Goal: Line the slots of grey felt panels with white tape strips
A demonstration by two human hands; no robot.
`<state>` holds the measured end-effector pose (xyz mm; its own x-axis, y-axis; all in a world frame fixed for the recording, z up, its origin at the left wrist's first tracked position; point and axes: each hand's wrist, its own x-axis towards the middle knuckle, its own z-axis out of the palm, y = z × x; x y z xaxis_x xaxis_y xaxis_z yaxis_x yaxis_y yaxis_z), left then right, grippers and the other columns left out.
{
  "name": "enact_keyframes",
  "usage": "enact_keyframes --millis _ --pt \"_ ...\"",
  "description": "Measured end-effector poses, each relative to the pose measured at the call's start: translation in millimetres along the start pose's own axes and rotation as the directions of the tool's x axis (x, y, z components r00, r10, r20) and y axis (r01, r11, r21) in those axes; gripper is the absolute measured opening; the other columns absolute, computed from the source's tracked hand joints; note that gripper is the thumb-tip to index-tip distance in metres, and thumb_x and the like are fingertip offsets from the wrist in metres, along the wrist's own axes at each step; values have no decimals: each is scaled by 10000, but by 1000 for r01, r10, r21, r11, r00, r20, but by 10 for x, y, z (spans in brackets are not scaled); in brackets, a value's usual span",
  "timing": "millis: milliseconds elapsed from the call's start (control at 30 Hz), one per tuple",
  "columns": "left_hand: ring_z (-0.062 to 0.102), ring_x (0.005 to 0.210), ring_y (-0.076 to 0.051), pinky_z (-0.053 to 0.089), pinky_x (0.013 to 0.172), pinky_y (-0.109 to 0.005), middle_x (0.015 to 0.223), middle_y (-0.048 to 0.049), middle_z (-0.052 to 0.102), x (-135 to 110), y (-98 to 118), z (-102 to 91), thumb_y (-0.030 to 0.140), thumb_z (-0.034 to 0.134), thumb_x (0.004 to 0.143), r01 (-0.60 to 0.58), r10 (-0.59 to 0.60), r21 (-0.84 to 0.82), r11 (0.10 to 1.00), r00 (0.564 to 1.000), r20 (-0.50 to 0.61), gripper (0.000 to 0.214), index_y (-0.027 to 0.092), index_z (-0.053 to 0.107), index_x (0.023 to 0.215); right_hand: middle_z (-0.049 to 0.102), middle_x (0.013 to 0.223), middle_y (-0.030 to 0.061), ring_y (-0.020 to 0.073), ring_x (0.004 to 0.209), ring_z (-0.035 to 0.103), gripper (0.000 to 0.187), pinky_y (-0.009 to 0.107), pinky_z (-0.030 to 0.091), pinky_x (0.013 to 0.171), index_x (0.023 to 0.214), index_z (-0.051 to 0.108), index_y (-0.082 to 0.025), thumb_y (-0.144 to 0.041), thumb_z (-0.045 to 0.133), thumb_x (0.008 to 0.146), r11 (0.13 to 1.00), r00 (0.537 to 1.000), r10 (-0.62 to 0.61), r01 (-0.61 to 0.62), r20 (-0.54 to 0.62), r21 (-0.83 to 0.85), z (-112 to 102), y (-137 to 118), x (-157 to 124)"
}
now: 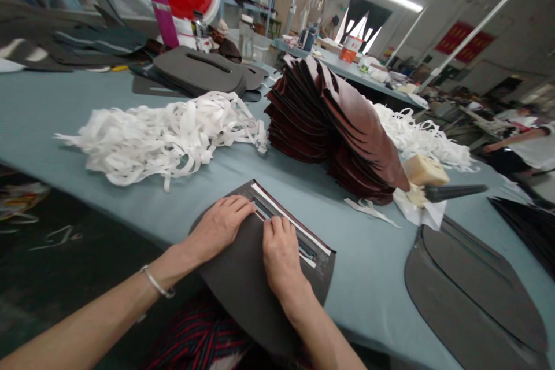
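Observation:
A dark grey curved panel point(240, 286) with a long slot lies in front of me, its near part hanging over the table's edge. A white tape strip point(289, 215) runs along its far edge, and a second white strip point(307, 261) shows in part along the slot's near side. My left hand point(219, 222) has its fingers bent and closed at the slot's left end. Closer to the slot's middle, my right hand point(281, 251) curls its fingertips over the near edge. Both hands partly hide that near strip.
White tape loops point(173, 139) lie heaped behind the panel. Brown leather pieces point(359, 121) stand in a fanned stack beyond. Grey slotted panels point(477, 289) lie at right, near a yellowish block point(427, 170) and a dark-handled tool point(455, 192). A purple bottle point(163, 16) stands at back left.

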<state>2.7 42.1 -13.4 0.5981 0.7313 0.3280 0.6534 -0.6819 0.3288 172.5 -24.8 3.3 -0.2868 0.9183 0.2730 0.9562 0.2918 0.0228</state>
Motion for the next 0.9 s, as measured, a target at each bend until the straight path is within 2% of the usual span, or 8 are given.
enact_keyframes --millis 133,233,300,400,500,567,733,900 --pt "523 1071 -222 426 925 -400 1084 -75 606 10 -34 -14 121 393 895 -3 3 5 1000 1000 11 318 225 595 1117 583 958 131 251 876 484 334 402 442 739 1112 584 -125 -36 375 868 1000 1000 4 -4 -11 1 -211 362 -709" --pt "517 1078 -228 415 929 -413 1103 -84 600 32 42 -34 111 363 903 8 -9 55 998 1000 17 324 215 592 1108 590 1024 136 252 904 487 352 409 432 752 1152 565 -137 -55 363 876 1000 999 1 0 -47 23 -300 520 -1040" --pt "509 1094 -238 396 947 -432 1109 -92 599 41 223 -24 116 371 907 16 -18 84 996 1000 24 303 204 589 1099 592 1008 133 254 910 488 336 412 428 755 1133 570 -142 -66 358 883 999 997 27 -24 -67 44 -296 533 -1099" --pt "501 1112 -251 372 969 -443 1125 -83 600 15 671 48 226 453 915 -66 60 54 996 992 109 250 211 564 1139 584 1031 131 258 964 488 300 416 426 799 1098 572 -146 -85 353 901 995 993 58 -49 -102 88 -238 498 -1065" --pt "475 1170 -259 341 1019 -441 1219 -88 574 -52 1066 143 369 518 893 -147 148 -17 989 976 161 390 192 500 1240 583 1059 134 256 993 489 296 409 423 821 1110 561 -137 -101 341 916 994 988 36 -20 -148 107 -166 508 -1049" --pt "453 1211 -257 306 1060 -443 1266 -81 558 -96 1159 176 444 526 879 -131 135 -38 991 978 156 470 194 477 1274 587 1035 131 249 965 497 296 404 423 816 1119 557 -128 -117 334 925 995 986 19 -2 -165 104 -117 553 -1075" --pt "380 1311 -284 230 1114 -483 1373 -107 496 -166 866 98 560 483 863 26 -28 23 999 997 78 604 183 440 1333 585 1064 131 246 976 509 306 392 410 835 1154 549 -129 -114 366 910 996 984 -39 51 -172 69 6 681 -1167" --pt "403 1301 -279 249 1099 -493 1371 -140 496 -136 459 -41 457 440 917 115 -119 129 985 993 23 501 147 459 1311 603 1051 114 239 972 527 301 371 408 828 1120 561 -153 -90 377 891 997 979 -62 70 -193 33 53 735 -1183"
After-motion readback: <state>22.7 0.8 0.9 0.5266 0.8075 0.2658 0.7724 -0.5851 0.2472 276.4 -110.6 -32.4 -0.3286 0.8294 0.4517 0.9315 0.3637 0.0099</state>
